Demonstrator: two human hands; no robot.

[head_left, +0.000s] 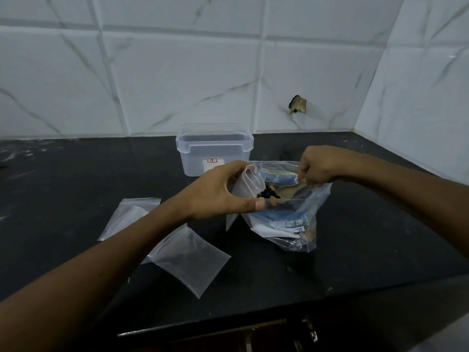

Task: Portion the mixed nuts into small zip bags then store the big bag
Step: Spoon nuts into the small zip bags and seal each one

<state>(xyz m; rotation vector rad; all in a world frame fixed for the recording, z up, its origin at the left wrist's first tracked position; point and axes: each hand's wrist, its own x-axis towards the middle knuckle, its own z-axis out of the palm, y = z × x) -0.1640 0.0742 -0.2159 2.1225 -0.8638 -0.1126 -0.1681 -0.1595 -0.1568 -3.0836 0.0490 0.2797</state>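
Observation:
The big clear zip bag (291, 224) with a blue label stands open on the black counter (368, 237). My left hand (218, 191) pinches a small frosted zip bag (250, 185) by its mouth, holding it over the big bag's opening. My right hand (317, 166) grips a wooden spoon (289, 189) whose bowl carries mixed nuts (266, 193) at the small bag's mouth. Two more small zip bags lie flat on the counter to the left, one (127, 217) farther back and one (193, 260) nearer me.
A lidded clear plastic container (214, 151) stands behind the bags against the white tiled wall (177, 72). The wall turns a corner at the right. A cabinet handle (203, 329) shows below the counter's front edge.

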